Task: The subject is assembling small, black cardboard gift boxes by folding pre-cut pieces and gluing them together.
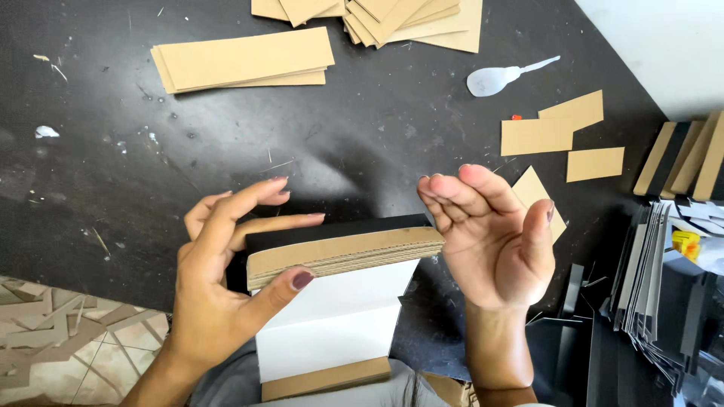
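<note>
Left hand (219, 290) clamped on the near end of a stack of cardboard sheets (343, 252), thumb in front, fingers behind; right hand (494, 241) open, palm turned inward, fingertips touching the stack's far end; stack held on edge above a white box (328, 328); beyond, black table (113, 151) with loose cardboard strips (241, 60)

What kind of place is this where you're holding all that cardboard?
Probably a small craft or box-making workshop. A black worktable holds a pile of cut cardboard strips, both hands square up a stack of cardboard pieces, and offcuts litter the floor.
</note>
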